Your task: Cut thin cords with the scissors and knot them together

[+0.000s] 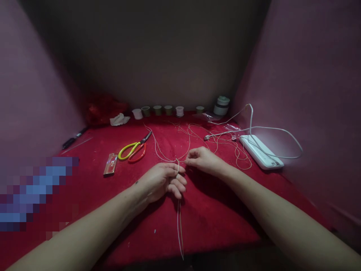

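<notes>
Thin pale cords (180,229) run from between my hands down to the front of the red cloth. My left hand (170,180) pinches them between thumb and forefinger, its other fingers loosely curled, palm partly up. Just right of it, my right hand (204,161) grips a thin tan cord (182,161) between thumb and fingertips. The cords cross at a small point above my left fingertips; whether a knot is there is too small to tell. Longer loops of tan thread (220,141) lie tangled behind my right hand.
Scissors (134,150) with yellow and red handles and a small flat box (111,164) lie to the left. Several thread spools (157,110) and a lidded jar (221,105) line the back. A white power bank (261,152) with a white cable (278,128) is at the right.
</notes>
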Motion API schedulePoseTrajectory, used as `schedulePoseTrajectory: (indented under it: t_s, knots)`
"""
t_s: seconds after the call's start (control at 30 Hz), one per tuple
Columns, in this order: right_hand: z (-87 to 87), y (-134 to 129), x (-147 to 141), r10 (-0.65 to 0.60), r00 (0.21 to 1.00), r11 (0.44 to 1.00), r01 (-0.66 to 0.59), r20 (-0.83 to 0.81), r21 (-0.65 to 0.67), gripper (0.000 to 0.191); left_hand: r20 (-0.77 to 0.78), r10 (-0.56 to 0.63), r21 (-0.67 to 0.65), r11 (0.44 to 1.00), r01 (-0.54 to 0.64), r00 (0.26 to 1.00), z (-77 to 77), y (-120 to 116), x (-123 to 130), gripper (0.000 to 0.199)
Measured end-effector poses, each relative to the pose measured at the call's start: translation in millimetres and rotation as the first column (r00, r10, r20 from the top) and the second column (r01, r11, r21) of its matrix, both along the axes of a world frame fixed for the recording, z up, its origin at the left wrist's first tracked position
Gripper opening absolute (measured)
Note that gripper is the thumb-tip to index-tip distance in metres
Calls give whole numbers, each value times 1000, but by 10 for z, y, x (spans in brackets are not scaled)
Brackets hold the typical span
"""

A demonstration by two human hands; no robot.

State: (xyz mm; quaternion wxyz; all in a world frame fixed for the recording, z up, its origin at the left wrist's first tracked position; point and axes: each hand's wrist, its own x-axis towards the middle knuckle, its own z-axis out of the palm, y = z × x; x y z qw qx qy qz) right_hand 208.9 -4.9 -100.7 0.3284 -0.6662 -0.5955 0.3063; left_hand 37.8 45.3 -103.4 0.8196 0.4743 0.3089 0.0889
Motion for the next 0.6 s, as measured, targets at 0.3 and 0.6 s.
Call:
schedulePoseTrajectory:
  t_s: [0.3, 0.6]
  knots:
    - [84, -60, -35, -1, 955, 991, -39, -297, -130, 15, -6, -94, -29, 995, 94, 996, 41, 19, -26, 31]
    - [-44, -26, 19, 35, 925, 993, -76, -378, -93, 15, -28, -77, -12, 997, 76, 997, 73, 21, -18, 27]
